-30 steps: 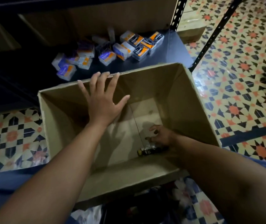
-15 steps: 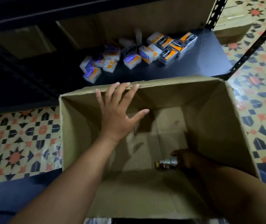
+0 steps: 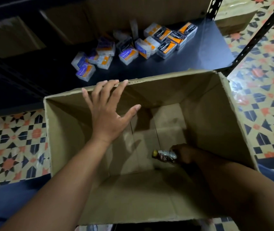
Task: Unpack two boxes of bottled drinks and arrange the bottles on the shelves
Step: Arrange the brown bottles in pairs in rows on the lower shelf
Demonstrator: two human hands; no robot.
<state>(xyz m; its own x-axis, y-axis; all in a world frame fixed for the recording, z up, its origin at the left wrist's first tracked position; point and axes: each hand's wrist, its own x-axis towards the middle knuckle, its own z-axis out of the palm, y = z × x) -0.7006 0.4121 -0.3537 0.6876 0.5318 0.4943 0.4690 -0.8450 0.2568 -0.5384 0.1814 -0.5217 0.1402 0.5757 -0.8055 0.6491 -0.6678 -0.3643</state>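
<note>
Deep in the cardboard box [image 3: 63,130], near its close wall, our right hand [image 3: 183,155] has its grip wrapped around the small bottle [image 3: 164,155], cap pointing left; our left hand [image 3: 107,114] rests spread flat on the far rim

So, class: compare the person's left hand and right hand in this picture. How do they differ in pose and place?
The left hand is spread open, fingers at the box's far rim; the right hand is shut on a bottle. The left hand is up high and well lit; the right hand is down at the box floor, in shadow. Both are bare and reach into one box.
</note>
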